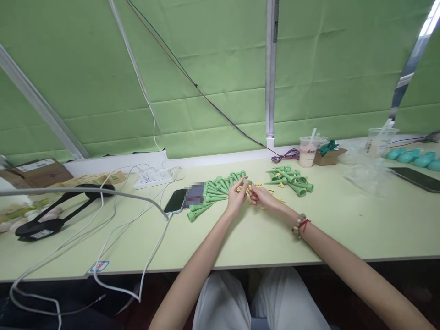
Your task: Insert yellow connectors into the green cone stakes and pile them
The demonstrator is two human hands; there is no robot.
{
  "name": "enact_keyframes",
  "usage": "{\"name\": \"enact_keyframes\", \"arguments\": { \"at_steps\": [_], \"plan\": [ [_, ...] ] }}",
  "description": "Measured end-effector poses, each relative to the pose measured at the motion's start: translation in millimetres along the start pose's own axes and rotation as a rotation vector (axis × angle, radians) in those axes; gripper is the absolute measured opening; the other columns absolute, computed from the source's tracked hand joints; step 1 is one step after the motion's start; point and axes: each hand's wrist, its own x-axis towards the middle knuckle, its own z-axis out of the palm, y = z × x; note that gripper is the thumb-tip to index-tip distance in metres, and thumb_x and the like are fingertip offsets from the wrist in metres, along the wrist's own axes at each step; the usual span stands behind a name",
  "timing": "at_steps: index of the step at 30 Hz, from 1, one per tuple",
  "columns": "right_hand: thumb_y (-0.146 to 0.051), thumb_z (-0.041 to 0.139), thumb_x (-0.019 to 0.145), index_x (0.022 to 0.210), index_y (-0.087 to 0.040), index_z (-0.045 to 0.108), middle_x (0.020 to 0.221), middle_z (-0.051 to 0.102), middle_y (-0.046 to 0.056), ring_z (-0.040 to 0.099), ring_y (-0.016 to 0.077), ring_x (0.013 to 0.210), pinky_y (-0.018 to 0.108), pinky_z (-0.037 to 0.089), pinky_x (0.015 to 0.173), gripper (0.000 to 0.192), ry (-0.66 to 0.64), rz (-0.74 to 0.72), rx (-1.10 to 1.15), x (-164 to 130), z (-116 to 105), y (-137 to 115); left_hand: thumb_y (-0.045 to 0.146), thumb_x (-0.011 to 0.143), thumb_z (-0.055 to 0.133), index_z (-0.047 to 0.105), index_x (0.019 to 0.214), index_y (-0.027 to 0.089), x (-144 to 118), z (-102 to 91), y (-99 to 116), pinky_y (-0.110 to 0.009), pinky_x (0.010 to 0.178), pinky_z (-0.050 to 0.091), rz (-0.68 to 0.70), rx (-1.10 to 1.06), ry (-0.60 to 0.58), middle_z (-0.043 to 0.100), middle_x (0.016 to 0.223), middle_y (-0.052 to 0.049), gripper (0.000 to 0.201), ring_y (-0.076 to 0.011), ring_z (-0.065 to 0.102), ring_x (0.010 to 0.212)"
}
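My left hand (237, 196) is closed around a green plastic spike (247, 181), whose end shows above the fingertips. Close beside it, my right hand (261, 197) is pinched at the same piece; whatever sits between those fingers is too small to make out. A row of green tapered spikes (217, 188) lies fanned out to the left of my hands. More green spikes (292, 178) are in a loose pile to the right. Small yellow plastic pieces (281, 200) are scattered around and partly under my hands.
Left of the spikes lie a phone (175, 201) on a white cable, a power strip (153, 178) and a black strapped device (44, 228). Toward the back right stand a drink cup (307, 152), a small cardboard box (328, 157) and a plastic bag (367, 178).
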Motion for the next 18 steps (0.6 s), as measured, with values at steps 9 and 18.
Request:
{"name": "enact_keyframes", "arguments": {
  "at_steps": [9, 18],
  "plan": [
    [-0.028, 0.039, 0.09, 0.069, -0.019, 0.047, 0.07, 0.052, 0.003, 0.045, 0.0141, 0.063, 0.027, 0.033, 0.061, 0.025, 0.14, -0.463, -0.88, -7, -10, -3, 0.051, 0.061, 0.071, 0.064, 0.106, 0.011, -1, 1.5, -1, -0.019, 0.037, 0.016, -0.106, -0.08, 0.091, 0.039, 0.055, 0.006, 0.061, -0.0002, 0.026, 0.038],
    [-0.04, 0.047, 0.088, 0.056, -0.02, 0.033, 0.05, 0.02, -0.009, 0.021, 0.0068, 0.041, 0.02, 0.025, 0.041, 0.04, -0.07, 0.171, 0.432, 0, 6, -5, 0.051, 0.066, 0.068, 0.066, 0.108, 0.014, -1, 1.9, 2, -0.02, 0.038, 0.014, -0.022, -0.037, 0.033, 0.036, 0.049, 0.007, 0.055, -0.0022, 0.021, 0.039]
  ]
}}
